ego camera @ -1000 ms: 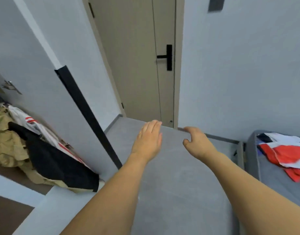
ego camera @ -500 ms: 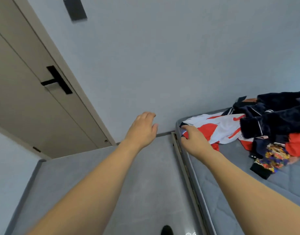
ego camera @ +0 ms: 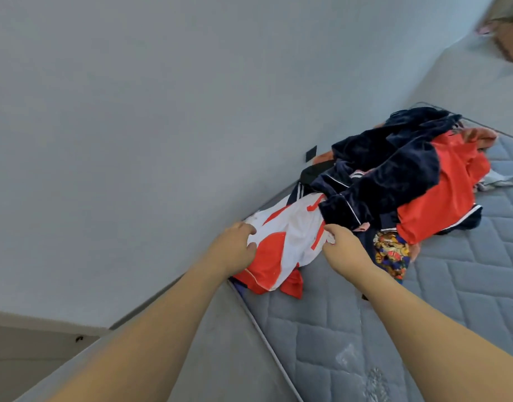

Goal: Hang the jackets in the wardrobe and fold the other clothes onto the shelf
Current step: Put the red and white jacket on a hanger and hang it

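A white and red garment [ego camera: 284,242] lies at the near end of a clothes pile on the grey quilted mattress [ego camera: 437,300]. My left hand [ego camera: 235,248] grips its left edge with curled fingers. My right hand [ego camera: 343,246] pinches its right edge. Behind it lie a dark navy velvet garment [ego camera: 394,175] and a red and navy jacket [ego camera: 446,192]. A patterned yellow and blue piece [ego camera: 391,253] sticks out beside my right wrist. The wardrobe is out of view.
A grey wall [ego camera: 133,140] runs along the mattress's left side. Grey floor [ego camera: 208,358] lies between the wall and the mattress edge. A small white cloth [ego camera: 498,179] lies past the pile. A brownish object [ego camera: 507,39] sits in the far right corner.
The view swung right from the wardrobe and door to the bed. Both hands reached forward onto the clothes pile and took hold of the white and red garment.
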Tool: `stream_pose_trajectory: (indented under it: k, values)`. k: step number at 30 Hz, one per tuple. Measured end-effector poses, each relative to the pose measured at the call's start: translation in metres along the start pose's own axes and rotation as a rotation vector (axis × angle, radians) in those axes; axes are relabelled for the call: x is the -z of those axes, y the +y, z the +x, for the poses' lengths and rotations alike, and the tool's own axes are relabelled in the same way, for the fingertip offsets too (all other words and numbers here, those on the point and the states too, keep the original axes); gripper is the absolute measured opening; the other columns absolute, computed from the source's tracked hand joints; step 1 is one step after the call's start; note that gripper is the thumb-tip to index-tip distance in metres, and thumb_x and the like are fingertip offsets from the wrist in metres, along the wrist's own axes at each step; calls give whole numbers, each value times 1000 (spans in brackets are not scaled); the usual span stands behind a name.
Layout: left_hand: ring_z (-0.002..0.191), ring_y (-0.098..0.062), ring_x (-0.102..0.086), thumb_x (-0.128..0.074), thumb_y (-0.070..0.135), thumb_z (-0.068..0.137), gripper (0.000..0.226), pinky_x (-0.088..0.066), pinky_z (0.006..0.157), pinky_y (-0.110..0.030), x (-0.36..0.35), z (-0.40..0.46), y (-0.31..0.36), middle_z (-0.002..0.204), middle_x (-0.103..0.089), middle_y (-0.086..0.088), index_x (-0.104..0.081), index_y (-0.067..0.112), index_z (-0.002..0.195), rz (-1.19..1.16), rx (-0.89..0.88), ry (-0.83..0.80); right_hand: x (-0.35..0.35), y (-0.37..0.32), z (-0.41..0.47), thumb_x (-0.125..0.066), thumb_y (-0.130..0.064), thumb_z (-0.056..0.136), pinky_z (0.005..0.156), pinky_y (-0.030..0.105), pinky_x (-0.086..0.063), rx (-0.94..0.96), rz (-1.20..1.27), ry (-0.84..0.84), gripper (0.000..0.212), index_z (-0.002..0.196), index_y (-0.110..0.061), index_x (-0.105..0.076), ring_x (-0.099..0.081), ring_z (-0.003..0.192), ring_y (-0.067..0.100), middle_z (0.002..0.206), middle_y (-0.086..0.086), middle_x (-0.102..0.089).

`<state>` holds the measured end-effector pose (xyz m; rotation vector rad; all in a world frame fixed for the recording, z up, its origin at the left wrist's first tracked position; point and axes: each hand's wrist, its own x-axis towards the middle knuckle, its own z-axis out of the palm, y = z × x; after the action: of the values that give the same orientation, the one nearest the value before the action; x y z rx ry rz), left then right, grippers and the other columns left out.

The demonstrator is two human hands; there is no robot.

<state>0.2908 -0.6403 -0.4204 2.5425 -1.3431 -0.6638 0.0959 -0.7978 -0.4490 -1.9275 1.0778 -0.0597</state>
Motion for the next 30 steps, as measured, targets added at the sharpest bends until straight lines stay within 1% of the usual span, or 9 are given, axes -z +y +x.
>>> stream_pose_trajectory:
  k: [2, 6, 9, 13, 17, 20, 22, 26, 30]
  values:
    - [132, -22, -45, -52, 24, 96, 42, -35, 110, -32, -15, 55, -6, 145, -47, -6, -53, 15, 137, -24, 23, -59, 1, 15, 44, -46, -7, 94, 89, 35, -50, -63, 9, 12, 47, 141, -8, -46, -56, 117, 28, 145, 11, -48]
    - [117, -18, -53, -53, 28, 93, 45, -43, 101, -32, -72, 177, -25, 144, -48, -2, -51, 22, 138, -107, 124, -197, -22, 52, 137, -43, -2, 92, 102, 38, -45, -140, 48, 10, 54, 145, -12, -42, -46, 131, 27, 150, 9, -43]
    - [127, -25, -50, -60, 38, 89, 68, -43, 104, -39, -139, 263, -39, 151, -41, -7, -35, 17, 149, -150, 188, -283, -51, 90, 203, -41, 0, 93, 76, 19, -46, -207, 100, 23, 59, 149, -15, -37, -52, 119, 21, 153, 5, -37]
    - [124, -31, -51, -62, 45, 85, 89, -43, 99, -42, -233, 322, -67, 138, -51, -9, -17, 12, 154, 87, 214, -290, -86, 139, 275, -42, -5, 89, 65, 19, -39, -303, 186, 50, 41, 125, -24, -50, -53, 88, 14, 118, -2, -54]
    - [76, -23, -48, -49, 19, 90, 6, -33, 64, -32, -266, 330, -73, 87, -59, -7, -50, 14, 94, 77, 4, -132, -108, 156, 322, -50, -21, 95, 88, 34, -51, -428, 341, 39, 54, 146, -20, -36, -57, 109, 20, 138, 1, -50]
    - [64, -13, -51, -52, 13, 87, 23, -41, 61, -31, -246, 314, -72, 69, -56, 5, -47, 21, 66, -245, -201, -374, -117, 150, 351, -62, -37, 90, 96, 40, -45, -522, 409, 96, 72, 148, -14, -25, -53, 111, 26, 127, 2, -51]
    - [52, -2, -45, -54, 16, 82, 29, -31, 48, -13, -226, 296, -75, 59, -50, 13, -41, 21, 57, -263, -380, -639, -119, 144, 368, -68, -36, 87, 90, 41, -45, -633, 455, 173, 78, 144, -6, -23, -54, 104, 30, 122, 8, -50]
    - [58, -3, -46, -52, 28, 75, 12, -42, 58, -20, -201, 291, -105, 63, -50, 11, -53, 21, 65, -176, -315, -886, -122, 139, 374, -55, -8, 88, 81, 39, -49, -736, 517, 174, 45, 132, 3, -47, -58, 106, 37, 121, 20, -57]
    - [100, -11, -60, -53, 9, 89, 35, -49, 86, -25, -203, 328, -126, 115, -65, 8, -67, 22, 118, -404, 154, -573, -121, 133, 350, -48, -5, 91, 58, 28, -42, -649, 446, 63, 29, 117, 2, -58, -48, 66, 17, 79, 5, -49]
